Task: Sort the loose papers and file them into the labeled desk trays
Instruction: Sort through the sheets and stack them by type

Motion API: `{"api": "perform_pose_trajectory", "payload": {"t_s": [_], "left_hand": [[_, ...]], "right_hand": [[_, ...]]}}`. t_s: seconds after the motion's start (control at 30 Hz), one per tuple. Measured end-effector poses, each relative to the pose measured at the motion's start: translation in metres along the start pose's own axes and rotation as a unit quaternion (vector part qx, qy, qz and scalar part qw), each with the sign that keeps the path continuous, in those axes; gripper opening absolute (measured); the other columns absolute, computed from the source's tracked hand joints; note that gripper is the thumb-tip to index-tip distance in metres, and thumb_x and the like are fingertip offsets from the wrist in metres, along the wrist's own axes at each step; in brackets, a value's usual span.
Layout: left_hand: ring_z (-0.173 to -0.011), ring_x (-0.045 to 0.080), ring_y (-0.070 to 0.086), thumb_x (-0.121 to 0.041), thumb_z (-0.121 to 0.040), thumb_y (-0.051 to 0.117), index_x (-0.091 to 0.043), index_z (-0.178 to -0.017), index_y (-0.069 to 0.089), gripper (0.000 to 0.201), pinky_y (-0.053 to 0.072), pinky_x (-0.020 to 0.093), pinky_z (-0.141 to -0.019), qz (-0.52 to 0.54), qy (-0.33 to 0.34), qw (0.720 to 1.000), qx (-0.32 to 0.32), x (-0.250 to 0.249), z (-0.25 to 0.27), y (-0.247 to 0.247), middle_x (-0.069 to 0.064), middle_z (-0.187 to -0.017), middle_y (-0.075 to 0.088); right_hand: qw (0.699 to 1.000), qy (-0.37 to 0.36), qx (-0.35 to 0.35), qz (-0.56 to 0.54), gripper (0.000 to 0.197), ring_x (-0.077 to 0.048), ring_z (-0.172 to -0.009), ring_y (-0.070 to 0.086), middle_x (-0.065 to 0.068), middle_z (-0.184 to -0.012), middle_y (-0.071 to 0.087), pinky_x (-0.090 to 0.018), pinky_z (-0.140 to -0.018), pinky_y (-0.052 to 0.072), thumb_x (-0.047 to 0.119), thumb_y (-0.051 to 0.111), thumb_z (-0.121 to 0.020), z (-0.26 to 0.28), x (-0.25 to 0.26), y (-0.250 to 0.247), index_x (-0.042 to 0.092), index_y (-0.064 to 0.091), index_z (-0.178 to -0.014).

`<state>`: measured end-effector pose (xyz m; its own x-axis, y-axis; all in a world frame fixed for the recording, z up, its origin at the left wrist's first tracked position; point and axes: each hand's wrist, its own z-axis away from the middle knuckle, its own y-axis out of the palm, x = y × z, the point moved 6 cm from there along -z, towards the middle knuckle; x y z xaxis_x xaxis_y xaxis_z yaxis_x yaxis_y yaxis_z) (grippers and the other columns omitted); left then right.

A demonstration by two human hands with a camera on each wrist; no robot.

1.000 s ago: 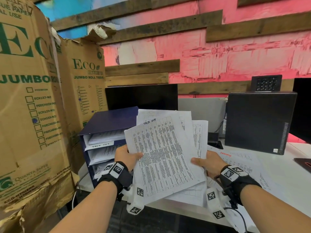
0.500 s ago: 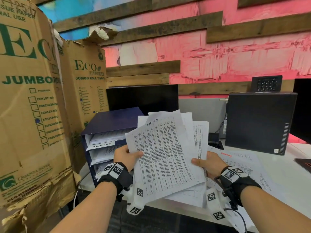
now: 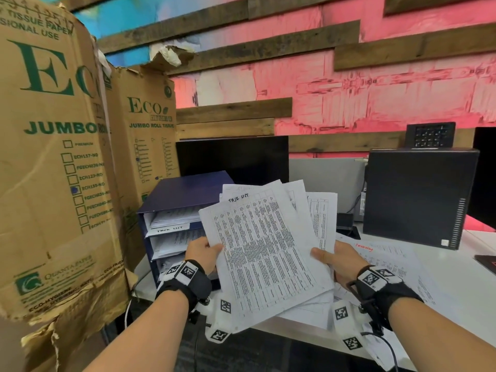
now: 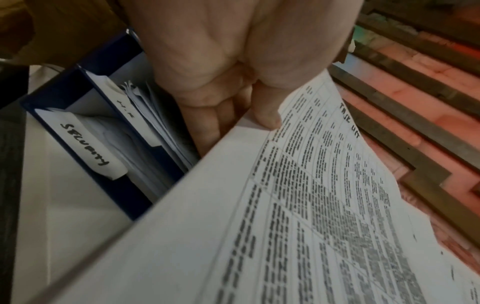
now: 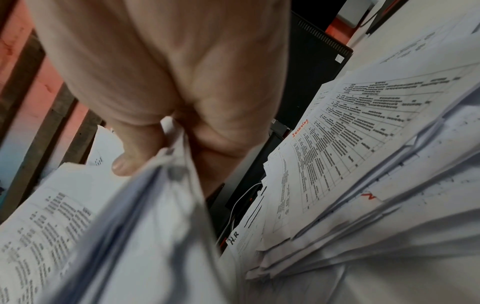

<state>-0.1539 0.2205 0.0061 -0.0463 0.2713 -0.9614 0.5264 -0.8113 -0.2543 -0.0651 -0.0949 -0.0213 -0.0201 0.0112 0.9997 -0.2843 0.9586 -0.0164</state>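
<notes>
I hold a fanned stack of printed papers (image 3: 264,253) above the desk edge. Its top sheet (image 4: 324,216) is a table headed "TASK LIST" in handwriting. My left hand (image 3: 202,251) pinches that sheet's left edge, thumb on top (image 4: 267,117). My right hand (image 3: 339,260) grips the stack's right side, thumb over the front (image 5: 130,160). A dark blue tray unit (image 3: 188,194) stands just left of the papers, with white labels on its shelves: one reads "TASK LIST" (image 3: 169,229), another "Security" (image 4: 85,148). Each shelf holds sheets.
More loose sheets (image 3: 389,264) lie on the white desk (image 3: 456,277) at the right, one marked "Sewing" in orange (image 5: 300,128). A black computer case (image 3: 418,194) stands behind them, a dark monitor (image 3: 233,157) behind the trays. Tall cardboard boxes (image 3: 53,157) crowd the left.
The view has shifted slightly and the top sheet tilts a little more to the right. Both hands keep the same hold on the papers.
</notes>
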Motion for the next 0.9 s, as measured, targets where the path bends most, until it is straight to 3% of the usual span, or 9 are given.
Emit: {"api": "perform_pose_trajectory", "payload": {"t_s": [0.13,0.2,0.3,0.4,0.47,0.57,0.67,0.77,0.9], "left_hand": [[-0.091,0.034,0.067,-0.011,-0.092,0.052,-0.008,-0.088,0.064,0.013,0.055,0.053,-0.083,0.019,-0.042,0.999,-0.019,0.006,-0.012,-0.012,0.017,-0.1,0.07],[-0.091,0.037,0.067,-0.012,-0.09,0.053,-0.006,-0.083,0.06,0.012,0.055,0.054,-0.082,0.012,-0.056,0.998,-0.034,0.009,-0.018,-0.019,0.019,-0.099,0.069],[-0.087,0.037,0.066,-0.009,-0.089,0.053,-0.007,-0.077,0.06,0.014,0.056,0.047,-0.08,-0.006,-0.058,0.996,-0.067,0.01,-0.015,-0.032,0.019,-0.095,0.068],[-0.08,0.028,0.054,-0.01,-0.091,0.052,-0.001,-0.09,0.062,0.014,0.045,0.03,-0.073,-0.084,-0.048,0.991,-0.095,0.007,-0.011,-0.049,0.015,-0.089,0.06],[-0.081,0.025,0.049,-0.011,-0.091,0.052,0.006,-0.105,0.063,0.024,0.041,0.03,-0.074,-0.11,-0.059,0.986,-0.11,0.009,-0.009,-0.061,0.017,-0.09,0.058],[-0.081,0.024,0.047,-0.008,-0.089,0.052,0.009,-0.113,0.06,0.031,0.039,0.03,-0.072,-0.137,-0.074,0.978,-0.137,0.01,-0.006,-0.081,0.027,-0.108,0.063],[-0.088,0.029,0.055,-0.008,-0.085,0.056,0.011,-0.12,0.052,0.04,0.037,0.03,-0.072,-0.129,-0.09,0.969,-0.189,0.01,0.001,-0.101,0.029,-0.117,0.058],[-0.109,0.038,0.058,-0.005,-0.086,0.055,0.009,-0.123,0.051,0.04,0.036,0.029,-0.074,-0.157,-0.082,0.969,-0.174,0.007,0.002,-0.108,0.028,-0.12,0.058],[-0.114,0.036,0.057,-0.004,-0.09,0.052,0.006,-0.125,0.054,0.036,0.039,0.026,-0.07,-0.193,-0.09,0.967,-0.137,0.003,0.001,-0.111,0.025,-0.124,0.059]], "right_hand": [[0.999,-0.01,-0.03,-0.036,0.023,-0.032,-0.108,0.062,-0.014,-0.119,0.065,-0.053,-0.1,0.044,0.004,0.062,-0.088,0.001,0.007,0.001,0.01,0.064,-0.11],[0.999,-0.021,-0.045,-0.021,0.023,-0.03,-0.106,0.064,-0.011,-0.118,0.066,-0.052,-0.099,0.045,0.007,0.063,-0.088,0.002,0.01,-0.001,0.015,0.065,-0.109],[0.996,-0.036,-0.066,0.04,0.027,-0.027,-0.103,0.064,-0.009,-0.12,0.066,-0.049,-0.097,0.048,0.01,0.062,-0.089,0.01,0.02,-0.004,0.012,0.064,-0.116],[0.991,-0.032,-0.091,0.09,0.03,-0.028,-0.102,0.063,-0.009,-0.118,0.065,-0.044,-0.096,0.048,0.008,0.057,-0.092,0.018,0.031,-0.008,0.006,0.061,-0.121],[0.982,-0.04,-0.128,0.13,0.031,-0.03,-0.105,0.061,-0.012,-0.12,0.064,-0.038,-0.095,0.047,0.006,0.055,-0.092,0.023,0.04,-0.011,0.004,0.06,-0.123],[0.955,-0.056,-0.219,0.195,0.031,-0.033,-0.109,0.058,-0.017,-0.124,0.061,-0.028,-0.084,0.043,0.003,0.051,-0.092,0.027,0.054,-0.018,-0.002,0.059,-0.121],[0.93,-0.072,-0.283,0.224,0.022,-0.038,-0.104,0.058,-0.023,-0.117,0.062,-0.035,-0.084,0.046,0.0,0.047,-0.09,0.026,0.066,-0.019,-0.007,0.058,-0.108],[0.919,-0.08,-0.288,0.256,0.017,-0.038,-0.095,0.057,-0.025,-0.107,0.061,-0.035,-0.078,0.045,0.002,0.046,-0.09,0.022,0.077,-0.009,-0.009,0.055,-0.101],[0.924,-0.09,-0.26,0.266,0.017,-0.033,-0.088,0.054,-0.023,-0.106,0.06,-0.03,-0.074,0.04,0.007,0.045,-0.093,0.018,0.084,0.014,-0.005,0.054,-0.102]]}}
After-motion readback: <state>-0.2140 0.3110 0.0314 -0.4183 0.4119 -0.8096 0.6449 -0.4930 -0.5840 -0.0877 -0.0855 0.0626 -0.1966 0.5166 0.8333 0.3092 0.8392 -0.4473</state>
